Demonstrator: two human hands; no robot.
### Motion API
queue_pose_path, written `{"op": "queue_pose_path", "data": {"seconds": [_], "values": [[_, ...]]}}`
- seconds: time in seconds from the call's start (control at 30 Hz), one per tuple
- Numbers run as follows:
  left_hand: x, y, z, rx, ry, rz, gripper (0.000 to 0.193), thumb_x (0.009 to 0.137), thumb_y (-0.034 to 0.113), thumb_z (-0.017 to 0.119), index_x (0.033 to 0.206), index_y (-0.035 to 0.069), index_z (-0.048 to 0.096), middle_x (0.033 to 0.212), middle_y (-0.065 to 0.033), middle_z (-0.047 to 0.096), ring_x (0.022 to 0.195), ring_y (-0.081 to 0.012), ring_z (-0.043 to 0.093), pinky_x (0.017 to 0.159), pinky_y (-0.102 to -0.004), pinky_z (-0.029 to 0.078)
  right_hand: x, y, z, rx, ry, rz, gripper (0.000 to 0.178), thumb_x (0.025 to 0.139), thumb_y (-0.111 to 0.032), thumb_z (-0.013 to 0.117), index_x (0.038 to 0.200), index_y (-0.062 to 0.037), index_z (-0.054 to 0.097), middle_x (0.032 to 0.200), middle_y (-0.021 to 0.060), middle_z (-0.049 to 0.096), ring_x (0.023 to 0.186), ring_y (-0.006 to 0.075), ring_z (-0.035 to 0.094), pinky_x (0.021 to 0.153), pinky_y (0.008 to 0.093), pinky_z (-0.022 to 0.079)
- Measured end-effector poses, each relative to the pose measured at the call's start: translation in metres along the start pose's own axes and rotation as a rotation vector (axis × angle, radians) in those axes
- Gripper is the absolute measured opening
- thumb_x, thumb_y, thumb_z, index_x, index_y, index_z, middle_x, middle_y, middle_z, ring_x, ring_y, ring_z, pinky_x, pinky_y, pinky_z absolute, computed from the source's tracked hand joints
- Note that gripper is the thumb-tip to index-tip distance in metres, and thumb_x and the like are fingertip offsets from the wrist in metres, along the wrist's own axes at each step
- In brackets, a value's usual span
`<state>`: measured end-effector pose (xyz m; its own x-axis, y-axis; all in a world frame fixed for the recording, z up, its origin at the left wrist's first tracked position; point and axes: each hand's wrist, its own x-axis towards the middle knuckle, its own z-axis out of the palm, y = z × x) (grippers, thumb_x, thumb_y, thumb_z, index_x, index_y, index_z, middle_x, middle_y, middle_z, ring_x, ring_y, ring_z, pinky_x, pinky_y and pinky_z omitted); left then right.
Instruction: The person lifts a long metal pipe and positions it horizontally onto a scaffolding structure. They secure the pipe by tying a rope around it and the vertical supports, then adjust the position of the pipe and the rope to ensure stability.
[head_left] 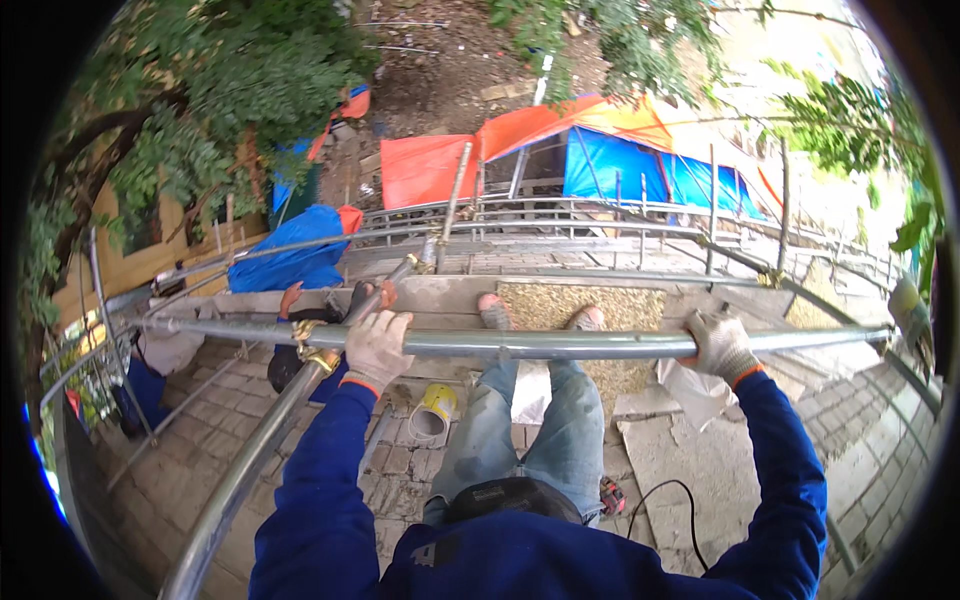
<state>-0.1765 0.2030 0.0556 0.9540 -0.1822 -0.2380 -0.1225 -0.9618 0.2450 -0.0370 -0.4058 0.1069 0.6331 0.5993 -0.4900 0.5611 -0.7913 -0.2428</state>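
Both grips clamped on a level metal pole [550,346].
Head view: the gloved left hand [378,346] wraps the pole just beside a brassy coupler [318,352] on a slanted pole [245,460]; the gloved right hand [721,343] wraps it well apart, the pole crossing before the jeans [474,440].
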Motion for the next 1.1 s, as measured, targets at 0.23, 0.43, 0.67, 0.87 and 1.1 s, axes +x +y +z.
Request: {"op": "queue_pose_path", "data": {"seconds": [0.23, 0.43, 0.67, 0.87, 1.1], "values": [[-0.016, -0.007, 0.004, 0.01, -0.003, -0.005, 0.048, 0.07, 0.028, 0.084, 0.116, 0.019, 0.075, 0.1, -0.0017, 0.069, 0.097, -0.0251, 0.07, 0.089, -0.043, 0.056, -0.002, -0.007, 0.007, 0.048, 0.043, -0.028, 0.041, 0.071, -0.041, 0.088, 0.091, -0.0101, 0.069, 0.081, 0.0121, 0.072, 0.074, 0.0364, 0.074, 0.067, 0.0482, 0.059], [-0.009, -0.003, -0.001, 0.016, 0.001, 0.002, 0.036, 0.077, 0.027, 0.079, 0.111, 0.018, 0.076, 0.097, -0.0011, 0.068, 0.093, -0.0238, 0.07, 0.086, -0.0419, 0.055, -0.004, 0.0, 0.01, -0.003, -0.014, 0.003, 0.038, 0.068, -0.043, 0.087, 0.085, -0.0131, 0.071, 0.081, 0.0093, 0.073, 0.074, 0.034, 0.073, 0.069, 0.0461, 0.06], [-0.01, 0.001, 0.003, -0.026, 0.049, -0.011, 0.039, 0.072, 0.026, 0.082, 0.11, 0.018, 0.077, 0.096, -0.0025, 0.07, 0.091, -0.0264, 0.071, 0.08, -0.0441, 0.057, 0.005, 0.002, -0.01, -0.015, -0.122, -0.007, 0.041, 0.073, -0.049, 0.084, 0.093, -0.0145, 0.071, 0.086, 0.0097, 0.074, 0.078, 0.0344, 0.075, 0.07, 0.0486, 0.06], [-0.004, 0.001, 0.0, 0.01, -0.016, -0.022, 0.046, 0.07, 0.029, 0.085, 0.113, 0.017, 0.075, 0.1, -0.0026, 0.07, 0.096, -0.0261, 0.07, 0.085, -0.0439, 0.056, 0.005, -0.002, -0.011, -0.029, -0.157, 0.038, 0.046, 0.074, -0.051, 0.085, 0.098, -0.0145, 0.071, 0.085, 0.0095, 0.074, 0.079, 0.0334, 0.075, 0.071, 0.0465, 0.06], [-0.013, -0.005, 0.008, 0.027, -0.027, -0.051, 0.052, 0.063, 0.028, 0.089, 0.112, 0.019, 0.076, 0.106, -0.0057, 0.07, 0.106, -0.0307, 0.069, 0.096, -0.0456, 0.055, 0.003, -0.013, -0.013, -0.018, -0.156, 0.056, 0.047, 0.075, -0.052, 0.086, 0.098, -0.0138, 0.071, 0.085, 0.0101, 0.074, 0.079, 0.0332, 0.076, 0.072, 0.0461, 0.061]]}}
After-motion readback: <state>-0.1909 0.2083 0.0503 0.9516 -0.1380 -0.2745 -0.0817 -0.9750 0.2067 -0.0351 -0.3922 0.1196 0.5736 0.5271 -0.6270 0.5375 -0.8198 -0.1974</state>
